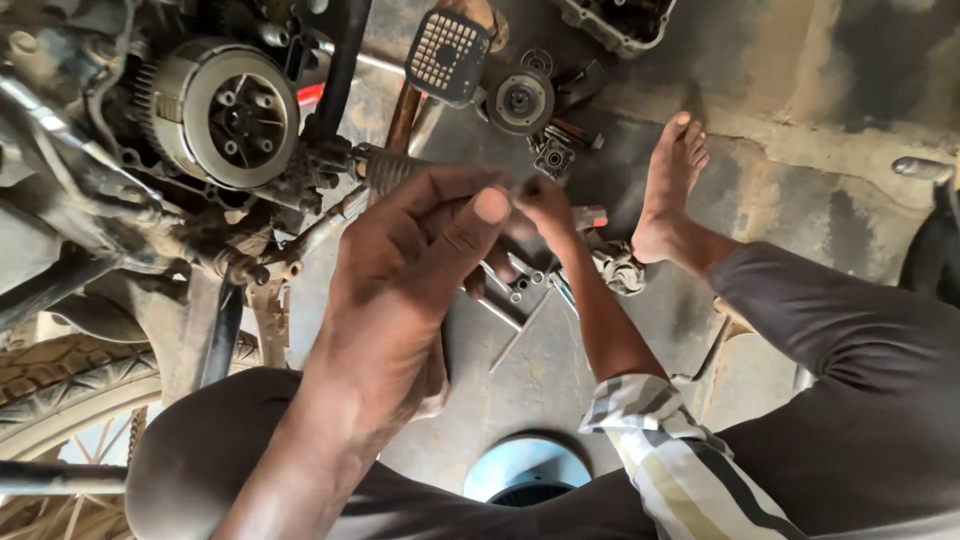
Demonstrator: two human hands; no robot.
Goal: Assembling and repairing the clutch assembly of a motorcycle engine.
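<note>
1. Small part [512,190], pinched between the two hands, sits right where their fingertips meet, raised above the concrete floor [800,120] and just in front of the open engine side of the motorcycle. It is too small and too hidden to name more closely.

2. Both hands seem to be brought together at chest height so the piece can be turned or checked close to the eyes (my reading of the posture, not something plainly shown).

3. Left hand [400,270] is mostly closed: its fingers curl inward, with the thumb [470,225] stretched forward and pressing toward the piece.

4. Right hand [545,205] is bunched to a tight pinch at the same spot, its forearm coming out of a striped sleeve [680,460]. Whether it truly grips the piece or only touches it, I cannot tell.

5. Clutch assembly [225,110] stands exposed on the engine to the left, above the rear tyre [70,375].

6. Loose items lie on the floor beyond the hands, within easy reach: a perforated black cover [447,52], a round hub-like part [520,100], and a few slim metal tools [520,300] under the wrists.

7. Bare foot [672,185] rests flat beside these pieces, and a pale blue round lid [525,470] sits between the knees.
</note>
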